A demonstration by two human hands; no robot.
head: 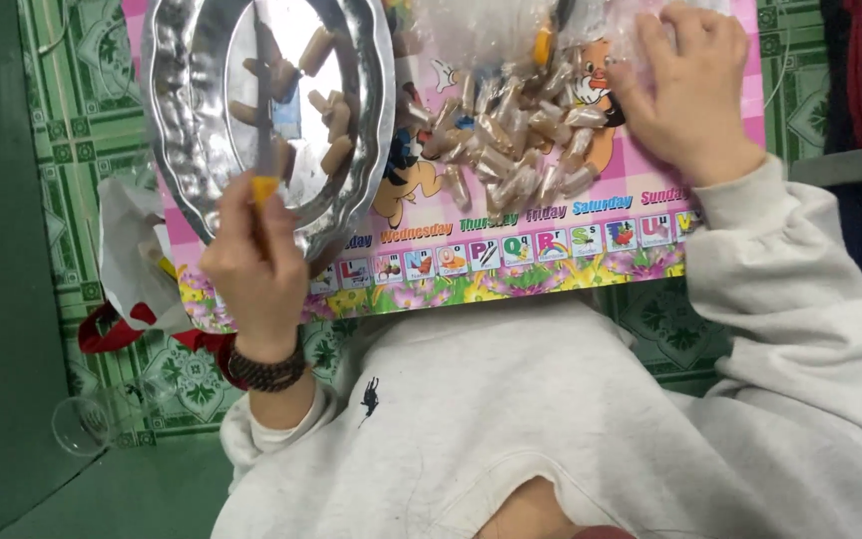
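Observation:
My left hand (256, 265), with a beaded bracelet on the wrist, grips a knife (264, 120) by its yellow-orange handle. The blade points away from me over a silver scalloped metal tray (167, 120). Several short unwrapped sausage pieces (336, 150) lie in the tray. My right hand (690, 95) rests with bent fingers on the right edge of a pile of small sausages in clear wrappers (511, 150). Tray and pile sit on a low pink cartoon-printed table (591, 215).
A crumpled clear plastic bag (481, 30) lies behind the pile. A white bag with red handles (127, 250) sits at the table's left edge. On the green patterned floor at lower left stands a clear glass cup (82, 424). My grey sweatshirt fills the foreground.

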